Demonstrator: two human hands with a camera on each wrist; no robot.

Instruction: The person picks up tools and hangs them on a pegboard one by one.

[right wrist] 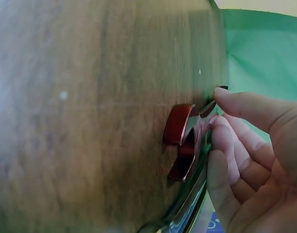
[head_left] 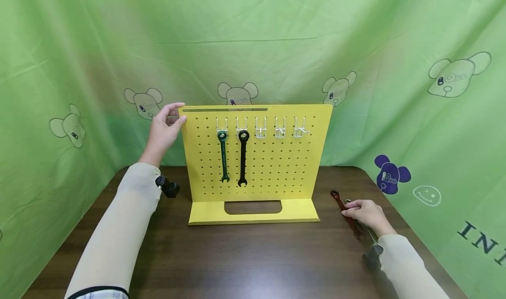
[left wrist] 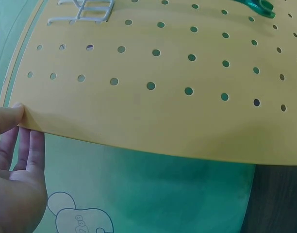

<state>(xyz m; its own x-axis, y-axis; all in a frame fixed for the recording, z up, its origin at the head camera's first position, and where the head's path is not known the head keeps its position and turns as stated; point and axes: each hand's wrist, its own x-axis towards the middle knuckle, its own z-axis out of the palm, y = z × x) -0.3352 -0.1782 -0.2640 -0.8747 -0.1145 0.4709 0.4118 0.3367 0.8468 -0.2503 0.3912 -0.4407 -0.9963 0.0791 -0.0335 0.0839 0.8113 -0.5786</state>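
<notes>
A yellow pegboard (head_left: 292,167) stands upright on the table. My left hand (head_left: 164,130) grips its upper left corner, and in the left wrist view the thumb (left wrist: 10,115) lies on the front face with the other fingers behind. A green wrench (head_left: 223,158) and a black wrench (head_left: 243,158) hang from the board's two leftmost hooks. Right of the board, my right hand (head_left: 367,215) pinches a red wrench (head_left: 340,202) low over the table; its open end (right wrist: 177,131) shows in the right wrist view. A silvery wrench (right wrist: 185,208) lies close beside it, partly hidden by the hand.
Three white hooks, including the rightmost hook (head_left: 300,130), carry nothing. The board's foot (head_left: 253,219) has a wide cutout. Brown wooden table (head_left: 245,259) extends in front. Green printed curtains (head_left: 253,40) hang behind and at both sides.
</notes>
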